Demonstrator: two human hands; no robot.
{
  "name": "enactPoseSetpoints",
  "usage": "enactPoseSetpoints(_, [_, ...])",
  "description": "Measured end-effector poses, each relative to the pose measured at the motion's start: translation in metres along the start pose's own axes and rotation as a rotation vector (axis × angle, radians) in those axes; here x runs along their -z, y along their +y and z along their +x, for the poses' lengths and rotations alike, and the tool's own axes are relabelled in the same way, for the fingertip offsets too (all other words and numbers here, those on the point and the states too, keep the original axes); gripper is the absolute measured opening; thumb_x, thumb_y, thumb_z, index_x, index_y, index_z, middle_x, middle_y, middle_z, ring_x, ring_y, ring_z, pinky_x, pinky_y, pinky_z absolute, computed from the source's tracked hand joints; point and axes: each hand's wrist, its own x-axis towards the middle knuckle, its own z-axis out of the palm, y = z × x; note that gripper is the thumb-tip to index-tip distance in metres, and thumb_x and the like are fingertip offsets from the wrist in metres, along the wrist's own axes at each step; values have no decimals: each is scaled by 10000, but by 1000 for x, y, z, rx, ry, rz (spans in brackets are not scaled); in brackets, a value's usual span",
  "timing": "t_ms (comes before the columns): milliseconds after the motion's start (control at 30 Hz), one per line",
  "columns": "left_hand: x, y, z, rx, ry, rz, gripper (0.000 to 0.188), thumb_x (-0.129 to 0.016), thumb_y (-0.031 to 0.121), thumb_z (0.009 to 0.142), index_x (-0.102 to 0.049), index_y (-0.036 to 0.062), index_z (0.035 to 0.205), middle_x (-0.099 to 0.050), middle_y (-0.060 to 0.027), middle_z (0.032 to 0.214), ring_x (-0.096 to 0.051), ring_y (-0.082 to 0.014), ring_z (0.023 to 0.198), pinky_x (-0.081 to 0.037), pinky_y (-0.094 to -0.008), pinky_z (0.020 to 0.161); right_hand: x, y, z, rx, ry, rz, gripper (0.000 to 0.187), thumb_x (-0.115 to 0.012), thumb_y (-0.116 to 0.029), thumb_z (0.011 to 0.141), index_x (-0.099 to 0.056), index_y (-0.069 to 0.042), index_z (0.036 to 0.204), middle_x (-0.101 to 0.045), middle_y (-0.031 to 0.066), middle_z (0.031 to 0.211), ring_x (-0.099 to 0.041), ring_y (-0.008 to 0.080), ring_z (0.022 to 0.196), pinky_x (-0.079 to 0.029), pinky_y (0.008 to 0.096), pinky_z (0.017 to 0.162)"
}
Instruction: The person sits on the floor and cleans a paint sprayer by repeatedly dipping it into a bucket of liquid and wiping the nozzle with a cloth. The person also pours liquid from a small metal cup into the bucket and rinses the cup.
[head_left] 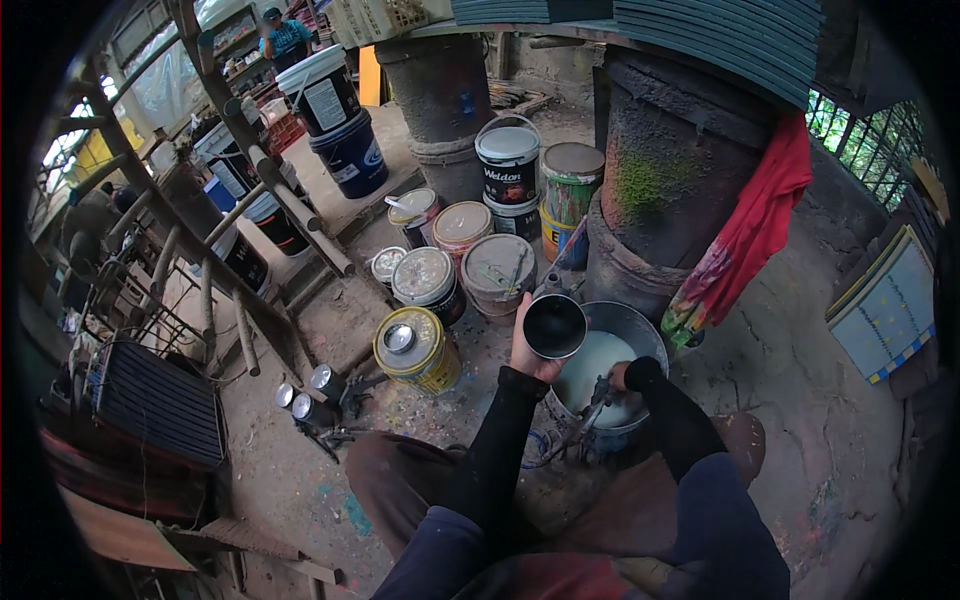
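My left hand (527, 350) is wrapped around a round metal cup (556, 327), its dark inside facing up. Just right of it stands a large metal bucket (655, 347) with milky, pale green liquid (587, 365) in it. Over the bucket's near side, my right hand (621, 377) is closed on a dark metal spray gun (598, 398), partly blurred against the liquid. A bluish hose (540, 448) lies on the floor below the gun. Both forearms wear black sleeves.
Several paint cans, among them a yellow one (440, 372), stand ahead and left. Small lidded cups (327, 380) sit on the floor at left. A red cloth (765, 215) hangs from a big drum (650, 240). Wooden rails (225, 270) run along the left. Another person (285, 38) is far back.
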Motion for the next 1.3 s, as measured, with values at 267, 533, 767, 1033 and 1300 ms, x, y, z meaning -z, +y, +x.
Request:
enactPoseSetpoints(267, [2,-30,23,18,139,94,610,-430,590,927,-601,42,1133,-664,-132,1048,-628,-312,1007,-511,-418,889,106,-65,-187,238,677,309,278,-663,-82,847,-580,7,1097,-657,110,763,-671,187,596,-533,292,526])
enactPoseSetpoints(533, [1,-52,26,49,338,315,562,-475,591,912,-597,84,1122,-659,-95,1073,-637,-229,992,-502,-406,893,122,-122,-257,447,1131,493,363,-703,-88,782,-503,-28,1079,-573,134,971,-609,271,901,-470,361,820])
enactPoseSetpoints(767, [19,-49,20,-25,470,608,503,-628,526,853,-576,96,1109,-642,-56,980,-649,-196,831,-542,-391,672,67,-143,-201,525,1017,-230,393,-619,-37,633,-584,15,1021,-546,225,1096,-519,384,1063,-404,448,963])
enactPoseSetpoints(1033, [16,-57,17,-169,499,833,575,-678,448,849,-556,-36,1134,-630,-123,1000,-630,-200,851,-520,-335,734,71,-143,-171,408,619,553,601,-677,-198,711,-514,87,1215,-559,297,1188,-550,404,1106,-438,421,942])
enactPoseSetpoints(1300, [-3,-24,27,-712,448,1280,608,-703,393,842,-488,-63,1183,-578,-153,1122,-563,-223,990,-424,-330,910,76,-124,-185,579,991,349,354,-620,-6,705,-602,-15,1058,-585,187,1051,-569,393,1013,-472,404,859])
